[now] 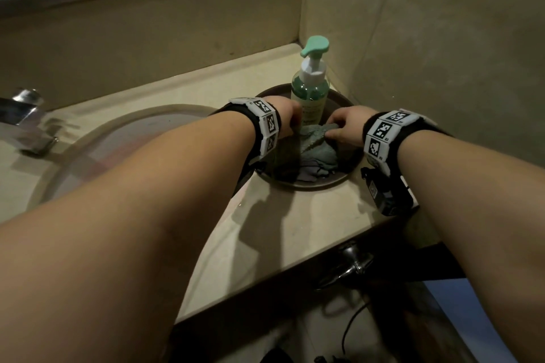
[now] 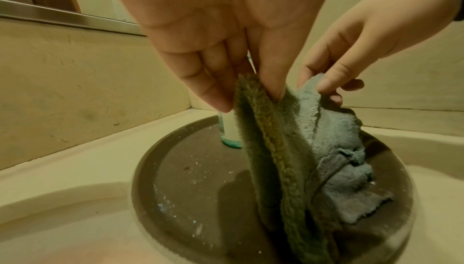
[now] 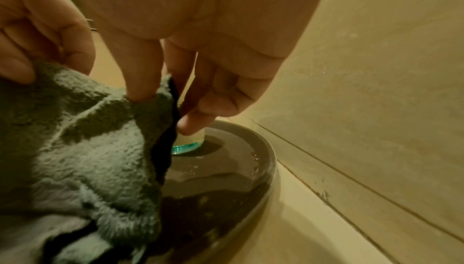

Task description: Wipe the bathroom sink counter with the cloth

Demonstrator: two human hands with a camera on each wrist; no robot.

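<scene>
A grey-green fluffy cloth (image 1: 317, 150) lies bunched on a dark round tray (image 1: 351, 166) in the counter's far right corner. My left hand (image 1: 292, 124) pinches the cloth's upper left edge. In the left wrist view the left hand (image 2: 248, 99) lifts a fold of the cloth (image 2: 288, 149) off the tray (image 2: 195, 179). My right hand (image 1: 339, 131) pinches the cloth's upper right edge. In the right wrist view the right hand (image 3: 163, 109) holds the cloth (image 3: 88, 159) between thumb and fingers. The beige counter (image 1: 295, 230) lies in front of the tray.
A green pump soap bottle (image 1: 309, 91) stands on the tray's back part, just behind both hands. The sink basin (image 1: 118, 156) and a chrome faucet (image 1: 26, 121) lie to the left. Walls close in behind and on the right. The tray (image 3: 238, 169) looks wet.
</scene>
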